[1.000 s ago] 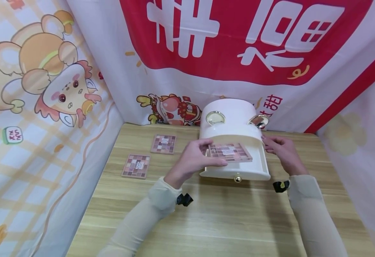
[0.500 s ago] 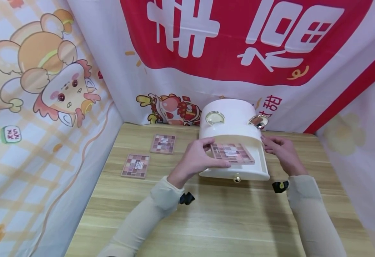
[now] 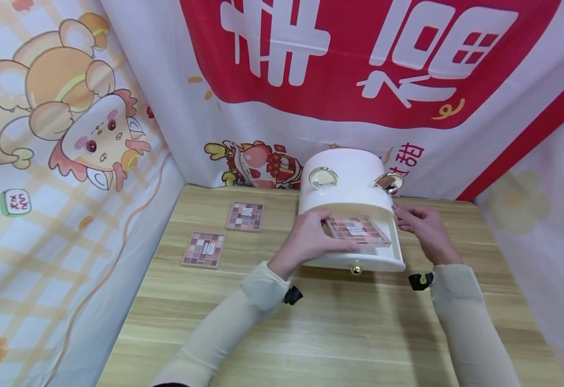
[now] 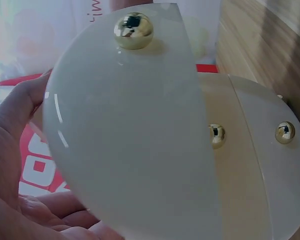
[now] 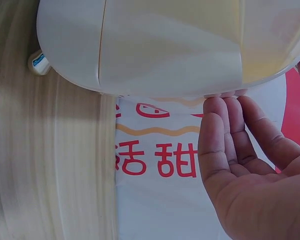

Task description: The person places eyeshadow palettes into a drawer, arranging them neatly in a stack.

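A makeup palette (image 3: 359, 230) with a checkered cover is held by my left hand (image 3: 308, 239), thumb on the near side and fingers on the far side. It is tilted above the pulled-out top drawer (image 3: 378, 262) of a white cosmetics organizer (image 3: 345, 188). Part of the drawer is hidden behind palette and hand. In the left wrist view the drawer front (image 4: 135, 125) with its gold knob blocks most of the palette. My right hand (image 3: 427, 228) is at the organizer's right side. In the right wrist view, its extended fingertips (image 5: 217, 107) touch the white wall.
Two more checkered palettes (image 3: 245, 217) lie on the wooden table (image 3: 311, 338) left of the organizer. Lower drawers with gold knobs (image 4: 285, 132) show in the left wrist view. A printed cloth (image 3: 243, 129) hangs directly behind the organizer.
My left hand has carried the palette to the right and slightly farther over the open drawer. My right hand stays against the organizer's side.
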{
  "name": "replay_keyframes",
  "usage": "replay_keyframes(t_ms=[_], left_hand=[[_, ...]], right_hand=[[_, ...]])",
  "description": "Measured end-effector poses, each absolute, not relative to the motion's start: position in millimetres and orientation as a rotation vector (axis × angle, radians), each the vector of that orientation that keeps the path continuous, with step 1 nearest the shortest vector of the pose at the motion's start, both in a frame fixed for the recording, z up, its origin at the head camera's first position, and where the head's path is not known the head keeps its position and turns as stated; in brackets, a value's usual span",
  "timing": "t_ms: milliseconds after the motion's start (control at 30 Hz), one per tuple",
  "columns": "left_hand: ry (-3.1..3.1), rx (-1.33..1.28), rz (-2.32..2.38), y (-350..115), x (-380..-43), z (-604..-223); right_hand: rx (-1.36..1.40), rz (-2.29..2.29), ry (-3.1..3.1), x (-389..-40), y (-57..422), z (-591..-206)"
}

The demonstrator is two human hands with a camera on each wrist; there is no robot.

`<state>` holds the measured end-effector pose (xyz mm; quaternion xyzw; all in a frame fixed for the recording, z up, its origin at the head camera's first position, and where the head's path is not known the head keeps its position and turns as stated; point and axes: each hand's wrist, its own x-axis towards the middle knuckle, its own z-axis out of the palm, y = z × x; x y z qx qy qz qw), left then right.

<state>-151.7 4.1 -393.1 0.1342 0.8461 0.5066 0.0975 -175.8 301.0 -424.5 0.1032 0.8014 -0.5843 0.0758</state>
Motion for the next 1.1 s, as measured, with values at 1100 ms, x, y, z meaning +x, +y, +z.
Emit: replay_keyframes(t_ms=[1100], left_hand=[[2.610, 0.484, 1.242, 6.0, -159.5, -392.5]], right_hand=[[0.350, -1.724, 2.385, -176.5, 299.5, -423.3]])
